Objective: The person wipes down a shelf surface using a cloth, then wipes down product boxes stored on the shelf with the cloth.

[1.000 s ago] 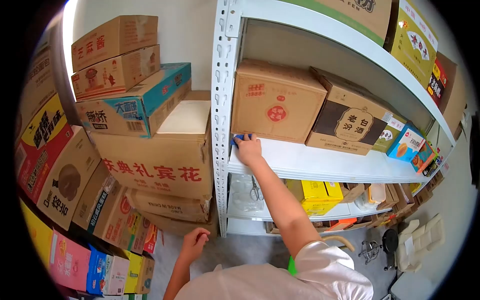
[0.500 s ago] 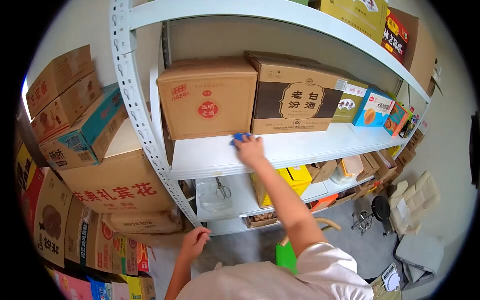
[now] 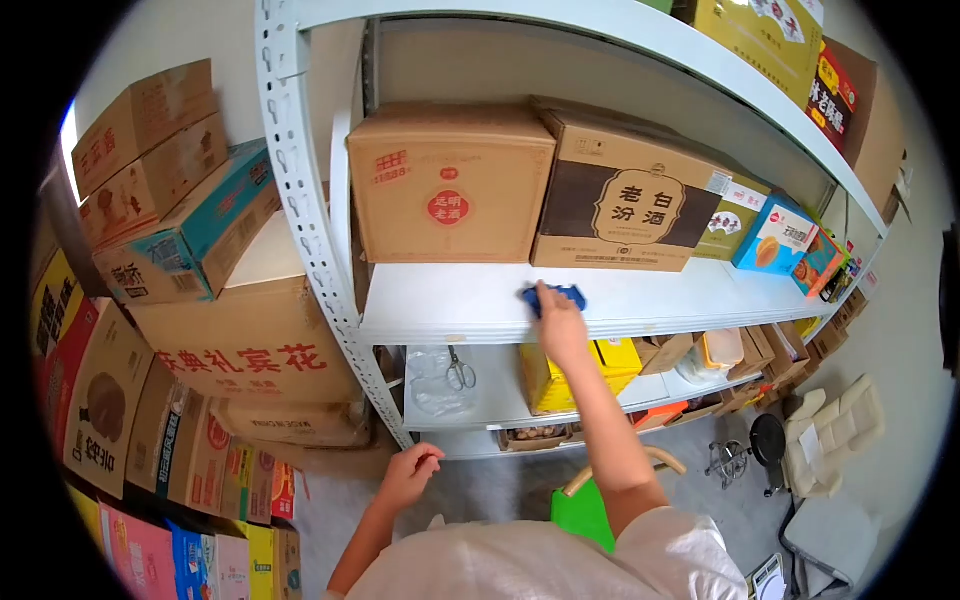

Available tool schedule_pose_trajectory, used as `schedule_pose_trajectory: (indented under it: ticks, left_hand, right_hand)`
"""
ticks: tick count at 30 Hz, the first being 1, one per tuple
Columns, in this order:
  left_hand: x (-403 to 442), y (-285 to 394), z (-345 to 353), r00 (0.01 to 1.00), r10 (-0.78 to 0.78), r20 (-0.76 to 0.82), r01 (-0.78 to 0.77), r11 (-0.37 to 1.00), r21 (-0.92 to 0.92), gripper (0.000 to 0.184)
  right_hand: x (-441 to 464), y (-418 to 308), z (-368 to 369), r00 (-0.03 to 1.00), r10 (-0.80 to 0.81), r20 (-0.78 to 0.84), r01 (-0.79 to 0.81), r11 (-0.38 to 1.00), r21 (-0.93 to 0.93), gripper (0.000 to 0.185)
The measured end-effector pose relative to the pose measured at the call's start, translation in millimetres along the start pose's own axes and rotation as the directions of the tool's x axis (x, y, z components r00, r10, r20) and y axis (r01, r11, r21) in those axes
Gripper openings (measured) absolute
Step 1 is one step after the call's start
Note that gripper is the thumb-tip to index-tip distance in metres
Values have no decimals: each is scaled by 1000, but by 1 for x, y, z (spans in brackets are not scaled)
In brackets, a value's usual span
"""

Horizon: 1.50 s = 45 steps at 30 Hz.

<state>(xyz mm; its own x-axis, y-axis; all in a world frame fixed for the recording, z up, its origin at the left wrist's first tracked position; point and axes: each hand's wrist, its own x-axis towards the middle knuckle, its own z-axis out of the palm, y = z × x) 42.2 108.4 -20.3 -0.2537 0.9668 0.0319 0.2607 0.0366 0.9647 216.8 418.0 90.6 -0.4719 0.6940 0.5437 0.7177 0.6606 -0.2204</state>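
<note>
My right hand (image 3: 560, 320) grips a crumpled blue cloth (image 3: 572, 296) and presses it on the white metal shelf (image 3: 450, 305), near the front edge. Behind the cloth stand two brown cartons: one with a red round label (image 3: 450, 210) and one with a dark printed band (image 3: 625, 210). Lower down, in front of the rack, my left hand (image 3: 410, 474) hangs with its fingers curled and nothing seen in them.
On the shelf below lie scissors (image 3: 460, 372), a clear plastic bag (image 3: 436, 388) and a yellow box (image 3: 612, 365). Stacked cartons (image 3: 240, 335) crowd the left. A green chair (image 3: 583, 512) stands close by my right arm. A cream armchair (image 3: 835, 435) is farther right.
The blue cloth and my right hand have moved right and toward the shelf's front edge, away from the gap between the cartons. The camera view has shifted slightly.
</note>
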Motion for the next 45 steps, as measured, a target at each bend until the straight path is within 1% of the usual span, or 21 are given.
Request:
schedule_pose_trajectory:
  ticks: [2,4,8,12,13,14,16,17,18,20,23,26,27,30,32,36,39,40,42,44,45]
  left_hand:
    - [-6,-5,-6,1000,-10,-20,10,1000,-11,15]
    - [-11,-3,-14,999,18,-35,-19,1000,-15,15]
    - [-24,-3,-30,998,-27,-52,26,999,-23,15]
    - [-42,-3,-42,990,-66,-124,58,996,-62,13]
    - [-46,-3,-44,983,-90,-160,80,995,-68,12]
    - [-49,-5,-47,984,-88,-152,78,995,-66,12]
    - [-54,-8,-51,980,-121,-161,91,979,-182,12]
    - [-54,-10,-51,981,-125,-148,98,979,-180,12]
    - [-54,-13,-51,981,-130,-145,103,978,-183,11]
    - [-50,-13,-48,981,-132,-141,105,978,-183,11]
    - [-37,0,-40,993,-79,-93,59,979,-198,12]
    - [-25,13,-28,997,-69,-27,65,989,-135,12]
    - [-19,11,-23,999,-40,-22,37,994,-102,12]
    - [-4,8,-8,999,4,33,-1,997,-81,12]
    - [2,9,2,998,8,58,-3,996,-84,12]
    - [14,21,21,993,27,114,-24,999,-32,13]
    - [24,25,34,987,48,151,-45,999,-23,12]
    - [25,30,38,984,61,165,-62,998,-1,12]
    - [32,41,45,983,74,171,-79,997,24,12]
    - [41,54,48,956,226,189,-263,944,202,11]
    - [46,63,47,959,222,176,-257,944,207,11]
  right_hand:
    - [-3,-35,28,995,-92,-33,92,996,-4,47]
    - [-1,-79,36,987,-160,2,160,987,16,46]
    - [4,-161,61,951,-310,-5,307,940,147,41]
    - [9,-220,77,907,-419,-34,416,883,216,39]
    - [12,-231,81,905,-425,-23,423,892,158,39]
    - [12,-233,83,908,-418,-24,417,896,154,39]
    - [10,-233,80,896,-443,-38,445,889,105,38]
    - [8,-230,83,895,-430,-117,444,881,163,39]
    - [6,-226,84,900,-421,-113,434,886,163,39]
    - [4,-219,84,858,-466,-217,505,842,189,36]
    - [-3,-203,84,868,-422,-260,482,842,241,37]
    - [-9,-170,64,881,-399,-254,459,852,253,37]
    - [-10,-156,56,878,-388,-281,454,861,229,40]
    - [-18,-115,33,898,-361,-250,409,895,177,44]
    - [-21,-85,26,904,-331,-271,383,908,168,46]
    - [-26,-23,3,932,-249,-264,306,931,199,47]
    - [-26,23,-10,965,-153,-215,187,972,145,43]
    - [-27,39,-16,965,-154,-213,187,972,145,43]
    - [-24,71,-25,986,-83,-142,100,988,118,41]
    - [-22,100,-37,994,4,-113,8,994,108,38]
    - [-21,114,-42,993,51,-108,-38,991,125,36]
